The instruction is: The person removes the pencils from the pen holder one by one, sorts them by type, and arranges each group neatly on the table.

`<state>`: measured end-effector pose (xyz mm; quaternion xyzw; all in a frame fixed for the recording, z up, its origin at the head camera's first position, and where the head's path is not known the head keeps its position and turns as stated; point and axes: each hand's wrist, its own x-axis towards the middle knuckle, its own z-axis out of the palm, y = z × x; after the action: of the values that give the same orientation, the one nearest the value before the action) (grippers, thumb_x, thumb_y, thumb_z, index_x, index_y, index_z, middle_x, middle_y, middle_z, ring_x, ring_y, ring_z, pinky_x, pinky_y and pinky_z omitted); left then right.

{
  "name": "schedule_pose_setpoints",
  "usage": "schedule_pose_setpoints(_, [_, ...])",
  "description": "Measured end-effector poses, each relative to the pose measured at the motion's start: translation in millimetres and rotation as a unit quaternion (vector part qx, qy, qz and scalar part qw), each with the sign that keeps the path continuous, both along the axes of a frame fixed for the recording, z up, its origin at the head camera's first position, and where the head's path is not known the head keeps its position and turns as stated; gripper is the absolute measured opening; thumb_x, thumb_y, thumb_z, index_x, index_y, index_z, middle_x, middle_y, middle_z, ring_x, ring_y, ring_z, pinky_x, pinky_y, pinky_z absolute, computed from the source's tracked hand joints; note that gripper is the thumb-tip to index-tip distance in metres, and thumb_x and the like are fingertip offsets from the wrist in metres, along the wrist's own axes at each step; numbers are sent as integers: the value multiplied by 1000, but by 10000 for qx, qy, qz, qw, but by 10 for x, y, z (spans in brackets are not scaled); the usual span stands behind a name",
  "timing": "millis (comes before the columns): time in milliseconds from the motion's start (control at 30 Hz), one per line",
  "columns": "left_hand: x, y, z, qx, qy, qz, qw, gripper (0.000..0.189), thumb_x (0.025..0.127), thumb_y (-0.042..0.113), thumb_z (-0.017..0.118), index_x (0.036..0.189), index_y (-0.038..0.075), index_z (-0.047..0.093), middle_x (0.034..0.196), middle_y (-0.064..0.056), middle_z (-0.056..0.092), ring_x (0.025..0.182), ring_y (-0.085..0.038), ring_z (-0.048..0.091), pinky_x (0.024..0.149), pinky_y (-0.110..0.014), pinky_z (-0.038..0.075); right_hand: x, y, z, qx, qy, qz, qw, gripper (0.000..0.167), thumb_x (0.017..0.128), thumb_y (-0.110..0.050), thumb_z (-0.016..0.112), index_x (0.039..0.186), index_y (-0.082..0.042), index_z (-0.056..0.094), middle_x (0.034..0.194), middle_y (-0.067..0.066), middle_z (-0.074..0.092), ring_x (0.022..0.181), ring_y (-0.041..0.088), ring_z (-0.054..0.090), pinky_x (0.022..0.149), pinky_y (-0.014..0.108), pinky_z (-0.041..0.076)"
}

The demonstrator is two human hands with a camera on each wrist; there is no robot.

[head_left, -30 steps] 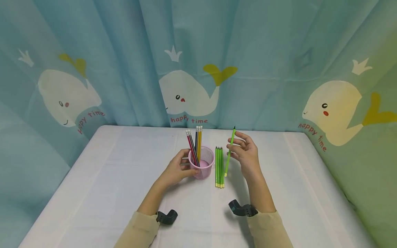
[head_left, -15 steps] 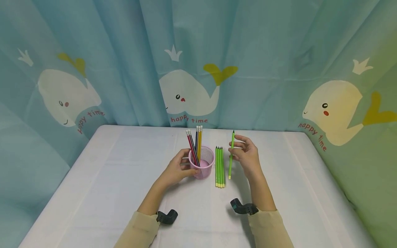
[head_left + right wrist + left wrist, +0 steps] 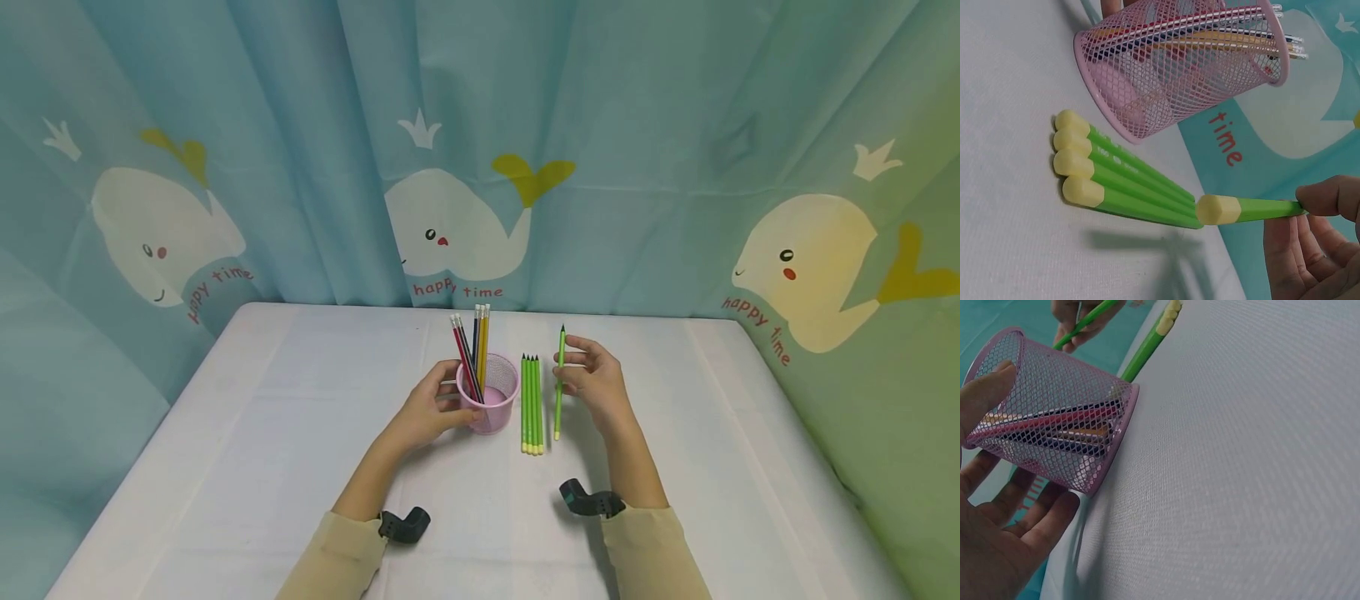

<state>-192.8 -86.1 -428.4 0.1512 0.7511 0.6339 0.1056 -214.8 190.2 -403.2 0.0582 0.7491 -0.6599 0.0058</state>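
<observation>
A pink mesh pencil cup [image 3: 498, 417] stands on the table, with several red, dark and yellow pencils [image 3: 482, 350] leaning inside it, eraser ends up. My left hand [image 3: 423, 412] grips the cup from its left side, thumb on the near wall and fingers around the far side. Right of the cup, several green pencils [image 3: 532, 404] with pale yellow ends lie side by side, dark points away from me. My right hand [image 3: 600, 383] pinches another green pencil [image 3: 1266, 209] between thumb and fingers. In the right wrist view its yellow end hangs above the table, over its shadow.
The table [image 3: 300, 467] has a white cover. Behind and beside it hangs a blue-green curtain [image 3: 645, 167] printed with white whales. A black camera band [image 3: 405, 525] is on the left wrist, and another band [image 3: 592, 500] is on the right.
My right hand has moved slightly toward me and lower with its green pencil, which has turned nearly parallel to the lying row. The left hand and cup have stayed put.
</observation>
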Motion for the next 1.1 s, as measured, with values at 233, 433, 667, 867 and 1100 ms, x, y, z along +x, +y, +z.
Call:
schedule_pose_setpoints(233, [-5,-1,-9,16,17,12,10000,79,78,7,84,144,10,41,140,-18,50,126,-36,57,102,-43,52,-9,24,-32,47,-112,43,9999,56,88,-3,68,141,-9,51,124,22,61,89,14,67,70,25,59])
schedule_pose_setpoints(433, [-5,-6,-21,-9,22,12,10000,79,78,8,85,144,11,41,140,-18,50,126,-37,57,101,-43,53,-26,29,-70,104,-287,28,9995,57,87,0,69,141,-6,51,124,22,61,85,11,65,69,25,59])
schedule_pose_setpoints(667, [-15,-9,-16,98,217,-61,9997,75,79,3,82,142,3,41,139,-23,50,125,-40,55,103,-43,51,-51,38,-143,319,-418,76,9986,58,86,1,69,141,-5,51,123,21,61,89,17,66,72,28,60])
schedule_pose_setpoints(867, [-14,-5,-14,87,226,-62,9997,75,79,3,82,142,3,41,139,-23,50,125,-40,56,103,-43,51,-73,50,-201,555,-480,56,9973,58,85,-1,70,140,-7,52,121,18,63,92,19,65,73,29,60])
schedule_pose_setpoints(1100, [-16,-3,-21,21,130,-13,9999,77,79,5,83,143,5,41,140,-21,50,125,-39,56,103,-44,51,-85,57,-250,659,-568,41,9962,59,84,-2,71,140,-7,52,120,17,63,94,21,65,74,31,60])
